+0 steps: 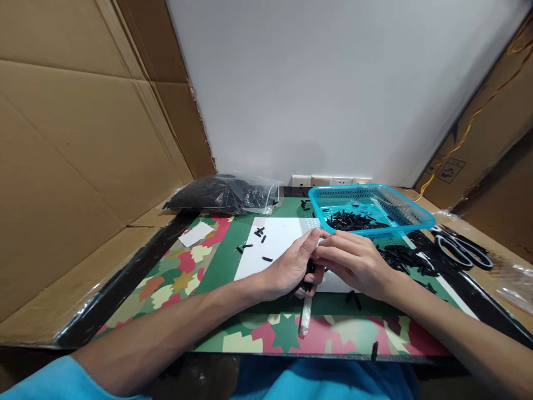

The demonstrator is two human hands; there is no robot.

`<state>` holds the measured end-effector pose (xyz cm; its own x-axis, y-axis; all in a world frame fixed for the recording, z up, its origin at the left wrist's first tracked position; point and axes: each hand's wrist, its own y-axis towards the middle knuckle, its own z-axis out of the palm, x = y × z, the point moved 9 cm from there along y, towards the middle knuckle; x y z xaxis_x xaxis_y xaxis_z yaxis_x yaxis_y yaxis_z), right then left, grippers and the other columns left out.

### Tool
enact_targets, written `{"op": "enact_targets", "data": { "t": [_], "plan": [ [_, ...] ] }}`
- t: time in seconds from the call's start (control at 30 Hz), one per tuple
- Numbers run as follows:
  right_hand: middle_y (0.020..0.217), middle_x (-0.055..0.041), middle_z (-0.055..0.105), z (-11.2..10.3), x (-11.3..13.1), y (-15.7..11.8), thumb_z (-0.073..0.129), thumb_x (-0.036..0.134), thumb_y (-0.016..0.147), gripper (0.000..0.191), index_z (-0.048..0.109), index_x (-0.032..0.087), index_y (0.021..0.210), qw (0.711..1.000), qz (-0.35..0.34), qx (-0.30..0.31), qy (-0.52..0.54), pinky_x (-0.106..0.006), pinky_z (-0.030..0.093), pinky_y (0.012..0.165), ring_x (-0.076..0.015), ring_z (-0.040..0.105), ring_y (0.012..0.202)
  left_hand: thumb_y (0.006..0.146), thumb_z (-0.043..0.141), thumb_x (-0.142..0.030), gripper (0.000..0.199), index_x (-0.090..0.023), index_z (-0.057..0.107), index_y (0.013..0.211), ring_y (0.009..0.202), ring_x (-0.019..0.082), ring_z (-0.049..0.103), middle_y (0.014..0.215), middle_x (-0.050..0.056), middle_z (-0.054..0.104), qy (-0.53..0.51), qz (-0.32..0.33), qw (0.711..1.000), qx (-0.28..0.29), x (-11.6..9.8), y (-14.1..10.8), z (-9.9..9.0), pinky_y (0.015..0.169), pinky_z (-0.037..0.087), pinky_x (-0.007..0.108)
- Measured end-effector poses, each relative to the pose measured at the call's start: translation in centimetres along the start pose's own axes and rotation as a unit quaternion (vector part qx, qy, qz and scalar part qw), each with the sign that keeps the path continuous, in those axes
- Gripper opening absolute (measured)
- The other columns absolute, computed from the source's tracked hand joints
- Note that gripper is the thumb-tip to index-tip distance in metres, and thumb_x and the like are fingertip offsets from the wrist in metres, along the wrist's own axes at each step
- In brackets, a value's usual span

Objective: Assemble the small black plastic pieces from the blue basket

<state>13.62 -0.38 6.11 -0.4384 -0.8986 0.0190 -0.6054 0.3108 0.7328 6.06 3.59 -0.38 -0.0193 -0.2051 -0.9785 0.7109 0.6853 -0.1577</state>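
My left hand [291, 265] is curled around a small bunch of black pieces [308, 282], over a white sheet [250, 265]. Against its thumb and fingertips, my right hand [353, 256] is closed in a pinch; whatever lies between those fingers is hidden. Several loose black pieces [259, 231] are scattered on the sheet left of my hands. Just beyond my right hand stands a blue plastic basket [375, 230] holding a heap of similar black pieces [352, 220]. A narrow, pale, shiny strip [305, 319] sticks out below my left hand.
A clear bag [220, 194] full of dark pieces lies at the back left. More black pieces [406, 259] are piled right of my right hand, with scissors [453, 251] farther right. Cardboard walls [83, 122] flank the table; sockets [331, 181] line the back wall.
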Motion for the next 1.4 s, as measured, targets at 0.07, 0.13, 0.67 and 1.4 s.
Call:
{"op": "enact_targets", "data": {
  "t": [0.07,0.13,0.67,1.4],
  "plan": [
    [0.094,-0.0069,0.073,0.1,0.5,0.2,0.05,0.017,0.103,0.018,0.065,0.019,0.114,1.0,-0.012,0.01,-0.012,-0.032,0.053,0.077,-0.0185,0.066,0.087,0.092,0.026,-0.078,0.071,-0.025,0.037,0.139,0.036,0.012,0.041,0.05,-0.01,0.043,-0.004,-0.022,1.0,0.006,0.6,0.0,0.1,0.032,0.034,0.017],
    [0.094,-0.0067,0.073,0.0,1.0,0.3,0.047,0.016,0.104,0.021,0.065,0.019,0.114,0.999,-0.028,0.018,-0.026,-0.032,0.054,0.079,-0.0184,0.068,0.09,0.091,0.027,-0.08,0.074,-0.025,0.038,0.139,0.035,0.011,0.04,0.049,-0.01,0.042,-0.019,-0.036,0.999,0.005,1.1,0.0,0.1,0.032,0.032,0.016],
    [0.091,-0.0064,0.072,-4.0,-2.0,-0.3,0.063,0.011,0.095,0.014,0.07,0.019,0.103,0.993,0.059,-0.095,-0.029,-0.027,0.053,0.066,-0.0152,0.067,0.077,0.097,0.046,-0.06,0.039,-0.022,0.051,0.091,0.031,0.006,0.029,0.046,-0.012,0.031,-0.086,-0.021,0.996,-0.014,-0.5,0.0,-0.8,0.032,0.023,0.013],
    [0.082,-0.0015,0.071,-2.3,-2.5,-0.9,0.066,0.016,0.096,0.009,0.069,0.018,0.105,0.996,0.081,-0.04,-0.02,-0.021,0.041,0.054,-0.008,0.056,0.059,0.099,0.047,-0.053,0.035,-0.023,0.043,0.082,0.032,0.005,0.028,0.046,-0.011,0.035,-0.081,0.0,0.997,0.016,-1.0,0.1,-0.1,0.031,0.026,0.013]
  ]
}}
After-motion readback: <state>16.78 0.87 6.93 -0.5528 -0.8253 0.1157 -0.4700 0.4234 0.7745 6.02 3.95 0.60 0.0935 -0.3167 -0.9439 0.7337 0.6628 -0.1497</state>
